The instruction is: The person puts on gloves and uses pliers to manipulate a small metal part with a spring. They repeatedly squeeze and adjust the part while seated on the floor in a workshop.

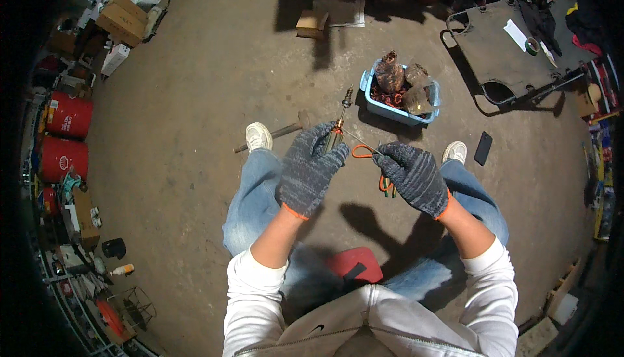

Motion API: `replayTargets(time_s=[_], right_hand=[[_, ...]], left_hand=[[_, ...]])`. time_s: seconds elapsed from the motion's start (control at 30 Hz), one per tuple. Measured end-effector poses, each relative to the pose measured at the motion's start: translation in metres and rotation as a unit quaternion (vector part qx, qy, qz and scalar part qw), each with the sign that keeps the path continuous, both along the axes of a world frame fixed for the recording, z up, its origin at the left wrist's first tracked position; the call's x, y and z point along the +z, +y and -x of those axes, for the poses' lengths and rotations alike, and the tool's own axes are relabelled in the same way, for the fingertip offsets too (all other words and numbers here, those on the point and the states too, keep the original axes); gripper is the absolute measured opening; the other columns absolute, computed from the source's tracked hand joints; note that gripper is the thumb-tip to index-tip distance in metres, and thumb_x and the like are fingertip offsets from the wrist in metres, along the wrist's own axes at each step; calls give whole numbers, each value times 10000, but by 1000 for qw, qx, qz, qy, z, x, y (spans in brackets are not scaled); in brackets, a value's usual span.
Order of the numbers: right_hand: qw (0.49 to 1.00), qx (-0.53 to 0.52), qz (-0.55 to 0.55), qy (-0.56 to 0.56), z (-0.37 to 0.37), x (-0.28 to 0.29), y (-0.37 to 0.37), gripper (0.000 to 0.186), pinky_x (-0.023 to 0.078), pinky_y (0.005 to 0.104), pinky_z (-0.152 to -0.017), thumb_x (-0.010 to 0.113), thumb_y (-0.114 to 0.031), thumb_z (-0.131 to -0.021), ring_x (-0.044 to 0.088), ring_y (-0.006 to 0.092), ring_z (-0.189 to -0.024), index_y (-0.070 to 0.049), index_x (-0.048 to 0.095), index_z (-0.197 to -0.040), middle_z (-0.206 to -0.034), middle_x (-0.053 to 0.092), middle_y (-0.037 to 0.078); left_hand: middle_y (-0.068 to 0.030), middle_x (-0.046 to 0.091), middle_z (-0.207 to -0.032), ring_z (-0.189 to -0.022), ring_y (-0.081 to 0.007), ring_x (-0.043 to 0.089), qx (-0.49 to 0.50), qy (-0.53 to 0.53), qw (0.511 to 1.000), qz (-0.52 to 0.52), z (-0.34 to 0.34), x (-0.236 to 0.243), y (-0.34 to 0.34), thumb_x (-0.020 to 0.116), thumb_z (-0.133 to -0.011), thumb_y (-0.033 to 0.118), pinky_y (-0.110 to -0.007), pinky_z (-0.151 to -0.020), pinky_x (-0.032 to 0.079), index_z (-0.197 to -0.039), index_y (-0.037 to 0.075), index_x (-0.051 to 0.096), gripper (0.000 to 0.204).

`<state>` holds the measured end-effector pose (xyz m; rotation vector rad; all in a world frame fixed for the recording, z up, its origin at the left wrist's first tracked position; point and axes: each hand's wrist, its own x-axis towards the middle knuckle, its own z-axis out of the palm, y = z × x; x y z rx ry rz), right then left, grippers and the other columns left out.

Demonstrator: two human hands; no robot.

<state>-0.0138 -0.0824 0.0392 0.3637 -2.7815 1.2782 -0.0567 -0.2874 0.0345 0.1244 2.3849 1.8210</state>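
Observation:
My gloved left hand [312,168] grips a slim metal part [338,126] with a dark body, copper-coloured middle and narrow stepped tip pointing up. My gloved right hand [409,175] pinches a thin metal rod [359,139] that slants toward that part; whether they touch, I cannot tell. An orange loop [362,152] shows beside my right fingertips, and orange and green handles [387,185] appear below them, partly hidden. Behind my left hand a long-handled hammer [276,134] lies on the floor.
A blue bin [400,113] of copper scrap stands ahead, a black phone [482,148] lies right, and a folding cot [487,51] stands beyond. A red pad [354,263] is between my legs. Red drums [68,114], boxes and shelving line the left; cardboard [312,24] lies ahead.

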Motion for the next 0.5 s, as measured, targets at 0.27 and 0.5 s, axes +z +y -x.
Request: replayTargets(time_s=[0.27, 0.5], right_hand=[[993, -36, -100, 55, -5, 5, -6, 213, 493, 387, -627, 565, -242, -830, 615, 297, -742, -74, 633, -942, -869, 635, 122], [996, -35, -57, 53, -6, 1, -9, 215, 492, 396, -623, 572, -237, -827, 610, 318, -744, -62, 634, -937, -869, 635, 138]], left_hand=[[-86, 614, -960, -857, -116, 574, -1, 105, 991, 83, 1, -1, 0, 690, -757, 58, -254, -770, 477, -1079, -26, 557, 358], [-89, 633, -906, -831, -125, 600, 26, 113, 986, 116, 1, -4, -1, 711, -740, 73, -260, -756, 482, -1018, -21, 576, 323]])
